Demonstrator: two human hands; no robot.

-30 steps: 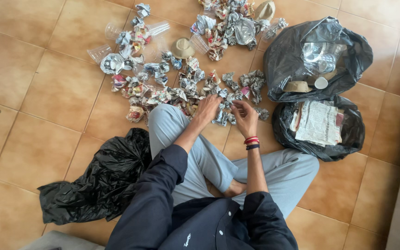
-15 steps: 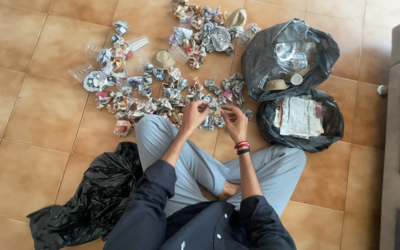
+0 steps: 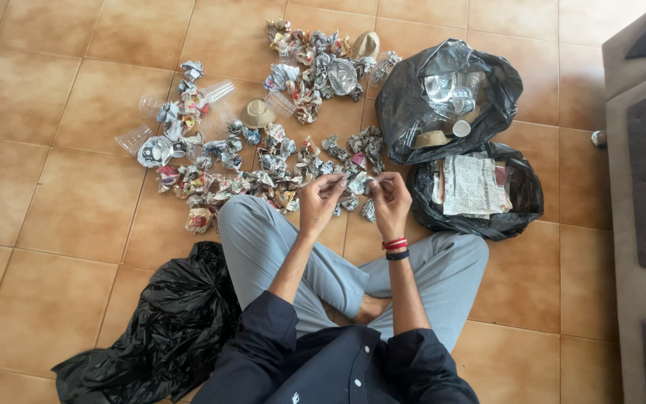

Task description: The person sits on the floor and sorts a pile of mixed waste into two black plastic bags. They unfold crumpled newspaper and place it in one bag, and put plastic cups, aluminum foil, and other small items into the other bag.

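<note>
I sit cross-legged on a tiled floor. My left hand (image 3: 321, 200) and my right hand (image 3: 390, 198) are raised together in front of my knees, both pinching one crumpled piece of printed paper (image 3: 358, 182) between them. Just beyond my hands lies a wide scatter of crumpled paper balls (image 3: 263, 176). My right wrist wears red and black bands.
Two open black bags stand at the right: the far bag (image 3: 413, 112) holds plastic cups and lids, the near bag (image 3: 521, 202) holds flattened paper. A third black bag (image 3: 162, 329) lies crumpled at my left. Clear plastic cups (image 3: 214, 93) lie among the litter. Grey furniture (image 3: 644, 194) fills the right edge.
The view has shifted, so everything sits a little more to the left. My hands have come together and lifted a paper piece from the scatter.
</note>
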